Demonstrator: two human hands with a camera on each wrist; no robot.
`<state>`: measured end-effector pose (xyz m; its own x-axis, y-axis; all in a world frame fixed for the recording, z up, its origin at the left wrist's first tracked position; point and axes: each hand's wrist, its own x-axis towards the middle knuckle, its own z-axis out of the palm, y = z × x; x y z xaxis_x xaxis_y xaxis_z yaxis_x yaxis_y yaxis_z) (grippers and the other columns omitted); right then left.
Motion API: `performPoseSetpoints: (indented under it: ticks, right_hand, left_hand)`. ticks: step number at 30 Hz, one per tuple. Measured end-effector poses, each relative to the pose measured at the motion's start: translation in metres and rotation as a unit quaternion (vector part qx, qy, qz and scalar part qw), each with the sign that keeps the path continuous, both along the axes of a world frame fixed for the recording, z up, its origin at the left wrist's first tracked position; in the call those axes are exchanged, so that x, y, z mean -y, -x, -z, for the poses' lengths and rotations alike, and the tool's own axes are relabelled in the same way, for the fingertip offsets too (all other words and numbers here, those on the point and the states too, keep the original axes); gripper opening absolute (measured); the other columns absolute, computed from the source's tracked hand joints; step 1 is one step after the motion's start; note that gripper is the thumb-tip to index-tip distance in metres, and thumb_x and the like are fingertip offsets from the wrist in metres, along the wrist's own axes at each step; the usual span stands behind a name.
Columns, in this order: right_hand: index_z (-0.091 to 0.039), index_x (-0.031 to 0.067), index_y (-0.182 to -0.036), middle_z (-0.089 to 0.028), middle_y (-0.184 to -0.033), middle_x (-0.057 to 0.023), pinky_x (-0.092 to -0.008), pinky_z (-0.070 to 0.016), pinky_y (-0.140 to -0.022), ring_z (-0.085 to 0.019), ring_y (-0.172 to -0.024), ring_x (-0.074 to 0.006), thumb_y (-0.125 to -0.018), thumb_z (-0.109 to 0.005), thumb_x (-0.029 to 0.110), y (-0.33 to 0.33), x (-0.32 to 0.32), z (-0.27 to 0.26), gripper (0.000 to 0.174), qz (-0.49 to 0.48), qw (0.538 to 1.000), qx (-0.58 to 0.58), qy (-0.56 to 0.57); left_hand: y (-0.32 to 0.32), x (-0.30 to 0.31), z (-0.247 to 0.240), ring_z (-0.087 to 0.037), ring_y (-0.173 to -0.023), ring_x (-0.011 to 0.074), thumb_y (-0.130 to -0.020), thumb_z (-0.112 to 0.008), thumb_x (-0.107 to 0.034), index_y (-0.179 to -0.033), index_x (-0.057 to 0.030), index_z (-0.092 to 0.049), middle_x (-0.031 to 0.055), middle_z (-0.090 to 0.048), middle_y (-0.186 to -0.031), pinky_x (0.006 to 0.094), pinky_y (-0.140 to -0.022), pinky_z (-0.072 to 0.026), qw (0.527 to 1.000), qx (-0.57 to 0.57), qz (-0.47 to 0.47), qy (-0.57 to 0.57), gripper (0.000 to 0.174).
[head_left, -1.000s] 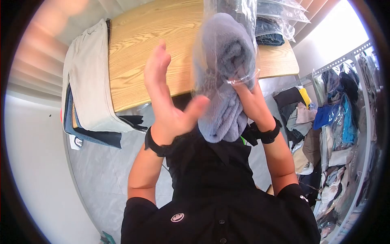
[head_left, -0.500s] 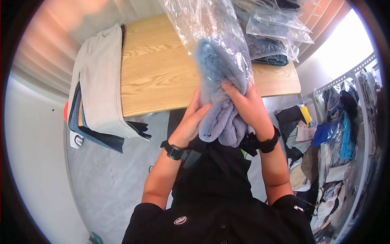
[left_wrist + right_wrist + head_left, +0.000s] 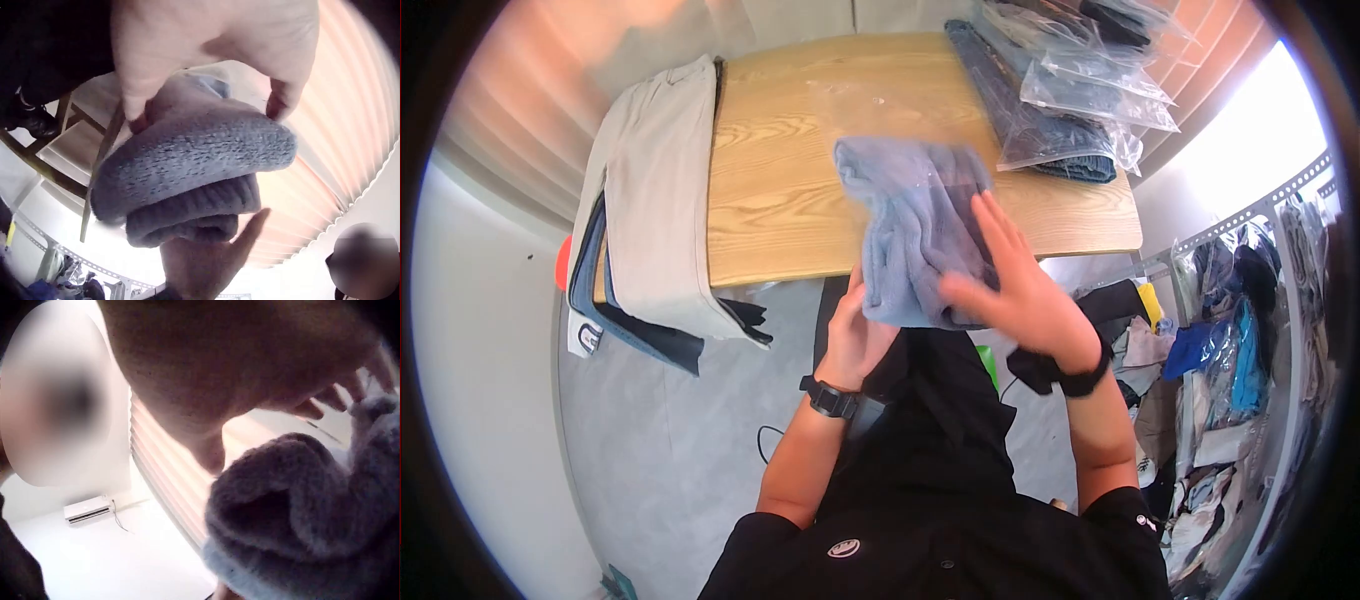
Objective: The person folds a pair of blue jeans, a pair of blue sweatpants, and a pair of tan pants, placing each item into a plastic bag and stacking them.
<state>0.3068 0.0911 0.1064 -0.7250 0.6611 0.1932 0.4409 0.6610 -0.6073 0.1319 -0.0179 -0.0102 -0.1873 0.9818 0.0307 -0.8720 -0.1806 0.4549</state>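
Note:
A folded blue-grey fleece garment (image 3: 925, 230) is held in front of the body, over the table's near edge. Its upper part sits inside a clear plastic bag (image 3: 870, 105), which stretches away over the table. My left hand (image 3: 855, 335) grips the near left side of the fleece. In the left wrist view, that hand's thumb and fingers (image 3: 284, 103) clasp the bundle from both sides. My right hand (image 3: 1030, 290) is spread beside the garment's right side, its fingers straight. Thick rolled folds (image 3: 281, 500) show below the right hand in its wrist view.
Light trousers (image 3: 660, 190) and jeans (image 3: 650, 335) hang over the left end of the wooden table (image 3: 775, 200). Bagged folded clothes (image 3: 1080, 100) are stacked at the back right. A metal rack (image 3: 1250, 210) with clothes stands at the right.
The bag and fleece have come down toward the table, with the fleece now lying flatter. My left hand came in to grip it; my right hand let go and spread out.

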Motion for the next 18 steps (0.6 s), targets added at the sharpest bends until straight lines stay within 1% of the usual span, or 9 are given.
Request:
performPoseSetpoints:
  ticks: [2, 4, 6, 9, 12, 13, 15, 16, 18]
  right_hand:
    - [-0.033, 0.0031, -0.147, -0.037, -0.147, -0.0222, -0.0463, -0.0292, -0.113, -0.031, -0.139, -0.0413, -0.076, -0.076, 0.035, -0.004, 0.027, -0.015, 0.089, -0.037, 0.988, 0.084, -0.121]
    - [-0.036, 0.0047, -0.146, -0.043, -0.142, -0.0201, -0.0457, -0.0314, -0.112, -0.037, -0.135, -0.0391, -0.070, -0.079, 0.029, -0.002, 0.033, -0.013, 0.090, -0.055, 0.975, 0.117, -0.181]
    - [-0.040, 0.0060, -0.144, -0.049, -0.136, -0.0178, -0.0436, -0.0349, -0.110, -0.044, -0.129, -0.0370, -0.064, -0.081, 0.023, -0.001, 0.028, 0.003, 0.091, -0.051, 0.976, 0.103, -0.185]
    - [-0.047, 0.0055, -0.139, -0.057, -0.125, -0.0131, -0.0404, -0.0426, -0.098, -0.054, -0.113, -0.0318, -0.060, -0.079, 0.018, 0.007, 0.026, 0.026, 0.086, -0.051, 0.980, -0.009, -0.194]
    - [-0.051, 0.0043, -0.135, -0.059, -0.119, -0.0099, -0.0363, -0.0448, -0.086, -0.058, -0.102, -0.0263, -0.062, -0.075, 0.015, 0.017, 0.033, 0.040, 0.078, -0.040, 0.969, -0.034, -0.243]
    - [-0.051, 0.0038, -0.134, -0.060, -0.118, -0.0093, -0.0354, -0.0444, -0.084, -0.058, -0.101, -0.0256, -0.065, -0.072, 0.014, 0.020, 0.032, 0.042, 0.073, -0.037, 0.966, -0.038, -0.252]
    - [-0.052, 0.0029, -0.132, -0.062, -0.116, -0.0081, -0.0337, -0.0436, -0.079, -0.057, -0.098, -0.0244, -0.070, -0.068, 0.011, 0.027, 0.025, 0.045, 0.065, -0.029, 0.961, -0.046, -0.272]
    - [-0.052, 0.0021, -0.132, -0.062, -0.115, -0.0081, -0.0334, -0.0436, -0.078, -0.056, -0.097, -0.0244, -0.071, -0.065, 0.010, 0.031, 0.022, 0.046, 0.062, -0.026, 0.956, -0.026, -0.292]
    - [-0.052, 0.0004, -0.130, -0.063, -0.114, -0.0083, -0.0329, -0.0434, -0.077, -0.056, -0.096, -0.0244, -0.075, -0.061, 0.008, 0.039, 0.018, 0.048, 0.057, -0.018, 0.944, 0.015, -0.330]
  left_hand:
    - [-0.003, 0.004, 0.003, -0.041, -0.135, 0.0264, -0.093, -0.053, -0.039, -0.145, -0.0053, -0.039, 0.0110, -0.042, -0.148, 0.0446, -0.114, -0.0300, 0.999, 0.020, -0.026, -0.033, 0.064]
    - [-0.005, 0.009, 0.006, -0.042, -0.135, 0.0265, -0.093, -0.053, -0.039, -0.145, -0.0054, -0.038, 0.0107, -0.042, -0.149, 0.0448, -0.114, -0.0296, 0.997, 0.042, -0.046, -0.047, 0.064]
    - [-0.007, 0.010, 0.008, -0.042, -0.135, 0.0266, -0.093, -0.053, -0.038, -0.146, -0.0057, -0.037, 0.0104, -0.042, -0.149, 0.0447, -0.114, -0.0299, 0.995, 0.070, -0.055, -0.046, 0.064]
    - [-0.013, 0.005, 0.005, -0.046, -0.132, 0.0257, -0.098, -0.051, -0.031, -0.143, -0.0068, -0.039, 0.0085, -0.044, -0.146, 0.0427, -0.112, -0.0358, 0.990, 0.039, -0.128, 0.035, 0.053]
    - [-0.022, -0.006, 0.014, -0.050, -0.128, 0.0235, -0.102, -0.048, -0.022, -0.139, -0.0077, -0.043, 0.0070, -0.049, -0.141, 0.0393, -0.106, -0.0436, 0.969, -0.027, -0.183, 0.162, 0.040]
    - [-0.024, -0.008, 0.015, -0.053, -0.124, 0.0225, -0.103, -0.046, -0.018, -0.136, -0.0081, -0.045, 0.0062, -0.053, -0.136, 0.0372, -0.101, -0.0487, 0.964, -0.030, -0.176, 0.196, 0.034]
    - [-0.029, -0.013, 0.013, -0.058, -0.114, 0.0184, -0.101, -0.050, -0.015, -0.134, -0.0086, -0.047, 0.0051, -0.056, -0.128, 0.0347, -0.096, -0.0515, 0.965, -0.011, -0.161, 0.206, 0.033]
    - [-0.030, -0.014, 0.012, -0.060, -0.110, 0.0164, -0.100, -0.051, -0.014, -0.133, -0.0088, -0.048, 0.0045, -0.058, -0.124, 0.0335, -0.094, -0.0529, 0.965, -0.001, -0.154, 0.211, 0.033]
    - [-0.030, -0.014, 0.017, -0.061, -0.111, 0.0191, -0.101, -0.049, -0.013, -0.130, -0.0048, -0.049, 0.0074, -0.059, -0.124, 0.0352, -0.093, -0.0531, 0.966, -0.053, -0.141, 0.210, 0.030]
